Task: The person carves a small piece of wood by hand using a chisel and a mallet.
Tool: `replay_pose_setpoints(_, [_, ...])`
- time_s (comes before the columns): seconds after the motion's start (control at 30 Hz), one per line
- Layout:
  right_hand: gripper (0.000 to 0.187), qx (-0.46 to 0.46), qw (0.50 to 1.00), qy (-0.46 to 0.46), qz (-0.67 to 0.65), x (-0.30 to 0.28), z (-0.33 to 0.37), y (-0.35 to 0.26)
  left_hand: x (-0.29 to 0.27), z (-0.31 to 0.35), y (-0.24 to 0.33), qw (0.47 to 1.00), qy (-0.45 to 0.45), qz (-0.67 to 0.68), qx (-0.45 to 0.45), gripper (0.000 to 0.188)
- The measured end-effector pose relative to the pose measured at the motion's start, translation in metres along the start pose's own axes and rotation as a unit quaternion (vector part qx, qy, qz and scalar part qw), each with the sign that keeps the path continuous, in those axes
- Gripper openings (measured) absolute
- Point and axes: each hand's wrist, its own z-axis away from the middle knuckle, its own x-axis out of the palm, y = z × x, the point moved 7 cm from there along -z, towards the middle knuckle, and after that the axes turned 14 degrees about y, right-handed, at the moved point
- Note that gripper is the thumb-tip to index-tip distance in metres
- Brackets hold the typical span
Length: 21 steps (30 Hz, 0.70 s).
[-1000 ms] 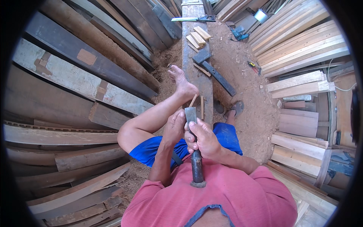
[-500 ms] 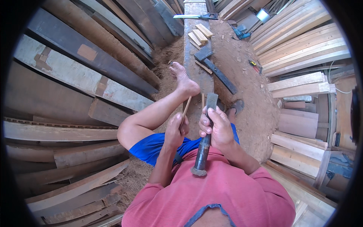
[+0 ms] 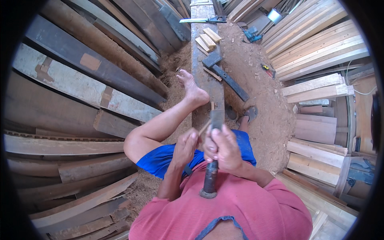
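Note:
My right hand (image 3: 223, 147) is wrapped round a wide chisel (image 3: 210, 180), its flat blade pointing away from me and its dark handle toward my chest. In my left hand (image 3: 185, 147) is a thin wooden stick (image 3: 205, 126), gripped by closed fingers, its far end close beside the chisel blade. The two hands are nearly together above my lap; the blade is slightly blurred. Beyond them, a dark mallet (image 3: 234, 83) lies across a long wooden bench plank (image 3: 218, 94), and a small wood piece (image 3: 213, 106) lies near the blade tip.
Several small pale wood pieces (image 3: 207, 40) and a handsaw (image 3: 200, 20) lie farther along the bench. Stacked boards (image 3: 68, 144) line the left side, and lumber (image 3: 320, 44) the right. A blue power tool (image 3: 252, 34) and a red-yellow hand tool (image 3: 268, 70) lie on the dusty floor.
My right hand has moved a little left and toward me with the chisel, closer to my left hand. The stick now tilts more to the right, its far end nearer the blade.

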Motion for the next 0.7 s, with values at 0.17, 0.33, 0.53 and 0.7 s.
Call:
replay_pose_setpoints(0.17, [0.017, -0.110, 0.980, 0.064, 0.152, -0.031, -0.024, -0.033, -0.009, 0.016, -0.028, 0.992, 0.040, 0.078, -0.096, 0.030])
replay_pose_setpoints(0.33, [0.016, -0.158, 0.943, 0.064, 0.285, -0.037, -0.054, -0.035, 0.006, -0.008, -0.005, 0.999, 0.026, 0.032, 0.008, 0.020])
replay_pose_setpoints(0.53, [0.014, -0.219, 0.920, 0.091, 0.312, -0.038, -0.061, -0.052, 0.012, -0.005, -0.005, 0.991, -0.041, 0.086, -0.090, 0.038])
replay_pose_setpoints(0.7, [0.013, -0.191, 0.926, 0.092, 0.312, -0.040, -0.064, -0.048, 0.014, -0.004, -0.008, 0.992, -0.079, 0.039, -0.087, 0.042])
